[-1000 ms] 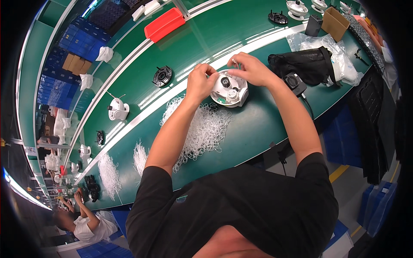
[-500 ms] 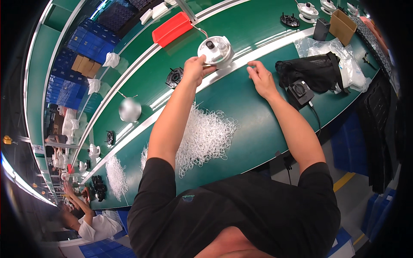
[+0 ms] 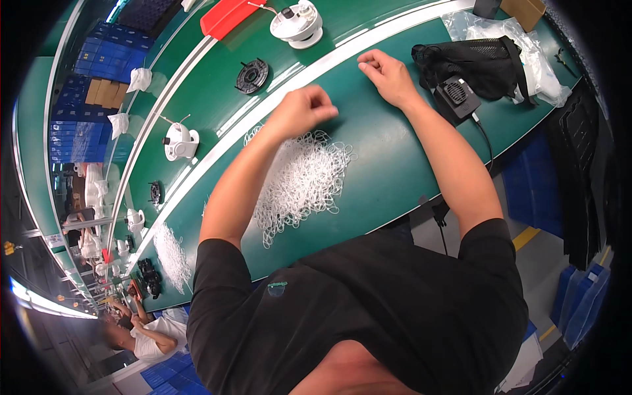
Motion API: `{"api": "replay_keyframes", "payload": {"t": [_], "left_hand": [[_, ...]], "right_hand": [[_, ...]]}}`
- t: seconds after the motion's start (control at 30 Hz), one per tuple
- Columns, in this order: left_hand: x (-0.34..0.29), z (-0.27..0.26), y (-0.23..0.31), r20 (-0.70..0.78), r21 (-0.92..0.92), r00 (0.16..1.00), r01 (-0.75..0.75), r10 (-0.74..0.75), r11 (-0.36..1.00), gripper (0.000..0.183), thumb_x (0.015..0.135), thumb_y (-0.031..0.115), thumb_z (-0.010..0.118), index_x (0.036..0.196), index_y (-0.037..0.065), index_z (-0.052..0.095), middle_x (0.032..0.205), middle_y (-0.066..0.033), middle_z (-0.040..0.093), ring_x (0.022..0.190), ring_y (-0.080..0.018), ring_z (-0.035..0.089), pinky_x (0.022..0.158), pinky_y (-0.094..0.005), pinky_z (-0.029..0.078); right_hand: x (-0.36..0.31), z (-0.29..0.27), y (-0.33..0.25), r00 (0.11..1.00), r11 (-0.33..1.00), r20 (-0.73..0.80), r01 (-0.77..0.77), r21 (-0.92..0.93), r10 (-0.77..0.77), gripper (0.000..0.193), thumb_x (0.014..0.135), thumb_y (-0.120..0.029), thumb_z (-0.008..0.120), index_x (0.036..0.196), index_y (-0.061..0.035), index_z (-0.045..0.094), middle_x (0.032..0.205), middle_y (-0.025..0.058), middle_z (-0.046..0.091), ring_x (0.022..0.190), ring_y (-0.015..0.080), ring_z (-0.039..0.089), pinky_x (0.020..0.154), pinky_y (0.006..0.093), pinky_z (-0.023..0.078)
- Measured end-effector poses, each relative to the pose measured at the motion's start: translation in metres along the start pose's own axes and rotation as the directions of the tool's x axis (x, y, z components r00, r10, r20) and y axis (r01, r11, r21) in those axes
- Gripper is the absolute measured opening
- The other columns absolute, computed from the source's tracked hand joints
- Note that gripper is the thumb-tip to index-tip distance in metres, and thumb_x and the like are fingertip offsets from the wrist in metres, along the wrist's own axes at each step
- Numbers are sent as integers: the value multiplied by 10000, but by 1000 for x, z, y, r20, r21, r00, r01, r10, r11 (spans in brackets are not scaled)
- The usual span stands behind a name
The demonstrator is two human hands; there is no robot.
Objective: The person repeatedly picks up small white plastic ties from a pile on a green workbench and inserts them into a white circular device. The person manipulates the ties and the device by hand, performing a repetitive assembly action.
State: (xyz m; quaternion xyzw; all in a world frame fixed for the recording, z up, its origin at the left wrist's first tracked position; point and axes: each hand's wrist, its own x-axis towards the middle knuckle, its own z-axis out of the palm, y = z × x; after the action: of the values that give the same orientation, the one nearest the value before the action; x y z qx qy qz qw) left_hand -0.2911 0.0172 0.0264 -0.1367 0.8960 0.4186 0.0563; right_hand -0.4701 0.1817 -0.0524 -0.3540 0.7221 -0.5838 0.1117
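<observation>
White loops (image 3: 306, 181) sit in a loose heap on the green desk (image 3: 388, 171), right in front of the person, with the heap's long axis slanting from up by the left hand (image 3: 299, 112) down and left toward the body. Left is clearly the nearer hand: it's over the far end of the pile, so most of the loops lie below it, on the person's side, and its forearm covers some of the left edge. The right hand (image 3: 390, 79) is well off to the right and a bit farther out, with bare desk between it and the heap. Both hands are half curled, thumb toward the fingers; the left one's blurry and the right one's fingertips are bunched up, so honestly I can't tell if either is pinching a loop. Right of the right hand there's a black device with a round grille (image 3: 456, 97) next to a black mesh bag (image 3: 484, 62). Past the metal rail (image 3: 342, 56), on the green lane, you get a black ring part (image 3: 253, 76), then a round white unit (image 3: 296, 27) with a red bin (image 3: 227, 16) just left of it. Way off at lower left, a co-worker in a white top (image 3: 157, 339).
</observation>
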Motion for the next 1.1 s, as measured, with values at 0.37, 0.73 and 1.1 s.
{"api": "replay_keyframes", "payload": {"t": [0.37, 0.73, 1.1], "left_hand": [[-45, 45, 39, 100, 455, 985, -172, 142, 874, 277, 755, 204, 814, 883, 19, 652, 831, -143, 681, 791, -344, 666, 688, -441, 511], [-44, 44, 31, 86, 84, 996, -47, 40, 995, 150, 831, 88, 756, 917, -10, 683, 794, -85, 699, 734, -162, 661, 693, -307, 524], [-44, 13, 21, 126, -394, 987, 138, -96, 909, 150, 889, 154, 751, 899, 45, 648, 876, 6, 659, 782, -74, 573, 727, -230, 465]], "right_hand": [[-2, 2, -12, 998, 992, 65, 2, -125, 6, 202, 946, -211, 644, 1022, -28, 683, 857, 36, 694, 730, 114, 598, 691, 280, 495], [-3, 4, -11, 999, 997, 54, -4, -82, 8, 225, 919, -280, 648, 1009, -81, 706, 835, 65, 709, 731, 196, 650, 697, 337, 507], [-4, 1, -16, 996, 995, 82, -20, -100, 28, 209, 942, -217, 657, 1019, -25, 685, 870, 37, 697, 764, 119, 618, 723, 281, 505]]}}
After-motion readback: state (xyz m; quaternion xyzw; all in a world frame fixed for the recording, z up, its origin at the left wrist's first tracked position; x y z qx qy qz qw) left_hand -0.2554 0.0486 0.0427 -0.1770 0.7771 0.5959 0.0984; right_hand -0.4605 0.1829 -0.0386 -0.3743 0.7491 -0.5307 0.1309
